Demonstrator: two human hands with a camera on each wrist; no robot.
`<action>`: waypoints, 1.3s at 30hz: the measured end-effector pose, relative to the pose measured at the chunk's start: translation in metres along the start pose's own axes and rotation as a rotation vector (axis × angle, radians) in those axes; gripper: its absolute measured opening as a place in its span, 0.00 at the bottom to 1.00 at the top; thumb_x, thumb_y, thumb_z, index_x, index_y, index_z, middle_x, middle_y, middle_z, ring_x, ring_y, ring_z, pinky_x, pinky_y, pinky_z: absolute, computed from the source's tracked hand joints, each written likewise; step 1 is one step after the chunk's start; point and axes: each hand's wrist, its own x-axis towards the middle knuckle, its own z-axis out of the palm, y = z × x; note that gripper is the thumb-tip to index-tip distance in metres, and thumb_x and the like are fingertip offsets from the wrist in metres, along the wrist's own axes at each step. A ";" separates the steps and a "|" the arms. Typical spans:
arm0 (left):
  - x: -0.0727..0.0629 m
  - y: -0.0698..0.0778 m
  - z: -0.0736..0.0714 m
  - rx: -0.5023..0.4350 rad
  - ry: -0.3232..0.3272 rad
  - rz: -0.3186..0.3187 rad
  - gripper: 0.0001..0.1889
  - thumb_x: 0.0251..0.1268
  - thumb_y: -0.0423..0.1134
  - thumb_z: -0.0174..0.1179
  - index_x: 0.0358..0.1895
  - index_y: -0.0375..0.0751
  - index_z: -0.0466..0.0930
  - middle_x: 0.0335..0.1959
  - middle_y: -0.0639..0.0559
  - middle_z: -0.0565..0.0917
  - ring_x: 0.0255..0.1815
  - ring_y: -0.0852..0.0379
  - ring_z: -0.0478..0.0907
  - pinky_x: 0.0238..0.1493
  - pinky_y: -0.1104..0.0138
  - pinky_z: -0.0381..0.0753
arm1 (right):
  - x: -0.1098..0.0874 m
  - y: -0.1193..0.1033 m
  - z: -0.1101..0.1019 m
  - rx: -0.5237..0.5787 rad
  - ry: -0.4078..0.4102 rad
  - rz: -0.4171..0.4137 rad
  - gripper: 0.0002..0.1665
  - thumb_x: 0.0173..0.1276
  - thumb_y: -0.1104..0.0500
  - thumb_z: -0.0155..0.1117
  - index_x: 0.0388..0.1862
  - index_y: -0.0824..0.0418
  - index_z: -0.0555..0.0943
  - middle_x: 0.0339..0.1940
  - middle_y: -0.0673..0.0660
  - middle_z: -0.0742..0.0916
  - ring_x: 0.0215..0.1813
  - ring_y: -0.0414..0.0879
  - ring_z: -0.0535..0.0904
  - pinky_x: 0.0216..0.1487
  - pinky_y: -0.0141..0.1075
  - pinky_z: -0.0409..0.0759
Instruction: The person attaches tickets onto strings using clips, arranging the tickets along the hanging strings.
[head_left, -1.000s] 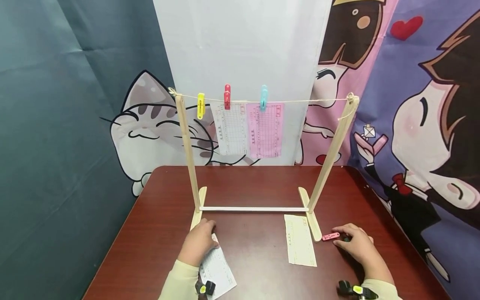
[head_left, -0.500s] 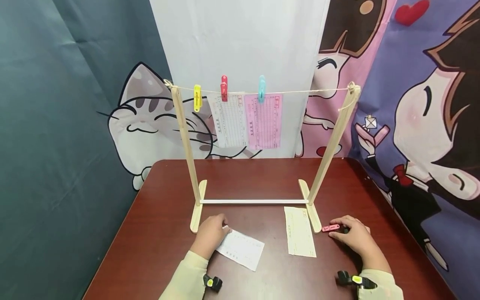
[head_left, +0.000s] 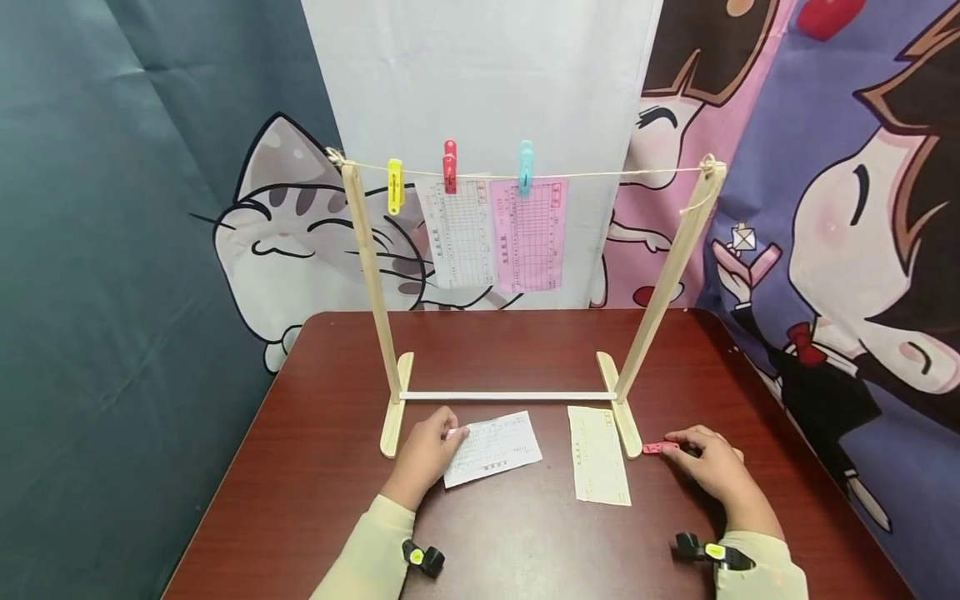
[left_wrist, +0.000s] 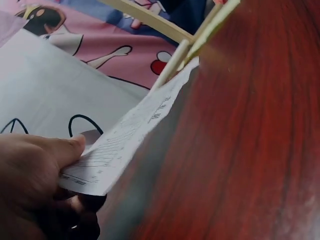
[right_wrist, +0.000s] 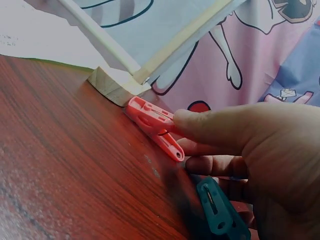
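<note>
My left hand (head_left: 429,454) pinches a white printed paper slip (head_left: 497,448) by its left end. In the left wrist view the slip (left_wrist: 127,137) tilts up off the table, with the thumb on its printed face. My right hand (head_left: 716,473) pinches a pink clothespin (right_wrist: 150,117) at one handle, thumb above and finger below, close to the rack's right foot (right_wrist: 112,86). Under that hand's other fingers is a dark green clothespin (right_wrist: 215,207); whether they touch it I cannot tell. A pale yellow slip (head_left: 600,458) lies flat beside the right foot.
A wooden rack (head_left: 667,287) with a string (head_left: 600,173) stands on the red-brown table (head_left: 495,342). A red clothespin (head_left: 450,167) holds a white slip (head_left: 459,237). A blue clothespin (head_left: 526,167) holds a pink slip (head_left: 528,242). A yellow clothespin (head_left: 395,187) hangs at the left.
My left hand has moved right and forward, swinging the white slip up and round to point right. The right hand stays by the rack's foot, its thumb now on the pink clothespin.
</note>
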 end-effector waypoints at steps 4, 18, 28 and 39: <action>0.003 -0.002 -0.001 -0.156 0.008 -0.041 0.10 0.67 0.39 0.70 0.46 0.49 0.79 0.24 0.62 0.79 0.23 0.62 0.70 0.29 0.64 0.72 | 0.001 -0.001 -0.001 -0.012 -0.012 0.011 0.18 0.63 0.49 0.78 0.44 0.59 0.87 0.42 0.58 0.86 0.48 0.60 0.78 0.41 0.51 0.60; -0.001 0.001 -0.002 -0.111 -0.052 0.040 0.04 0.65 0.35 0.67 0.37 0.47 0.91 0.35 0.56 0.88 0.34 0.61 0.81 0.40 0.62 0.82 | -0.005 0.006 -0.005 0.267 0.174 0.096 0.21 0.67 0.53 0.76 0.55 0.62 0.87 0.40 0.51 0.91 0.39 0.27 0.79 0.38 0.22 0.74; 0.006 0.032 0.013 -0.812 0.117 -0.130 0.06 0.67 0.30 0.69 0.38 0.27 0.85 0.31 0.44 0.89 0.29 0.61 0.83 0.32 0.71 0.81 | 0.003 -0.044 -0.040 0.851 0.330 0.037 0.21 0.63 0.77 0.71 0.55 0.80 0.80 0.35 0.46 0.90 0.36 0.36 0.84 0.36 0.24 0.80; 0.066 0.130 -0.008 -1.132 0.365 0.067 0.08 0.68 0.25 0.66 0.40 0.19 0.80 0.33 0.50 0.87 0.32 0.61 0.80 0.35 0.72 0.81 | 0.067 -0.207 -0.183 0.578 0.462 -0.662 0.21 0.46 0.87 0.73 0.42 0.80 0.85 0.37 0.62 0.89 0.39 0.41 0.81 0.46 0.27 0.76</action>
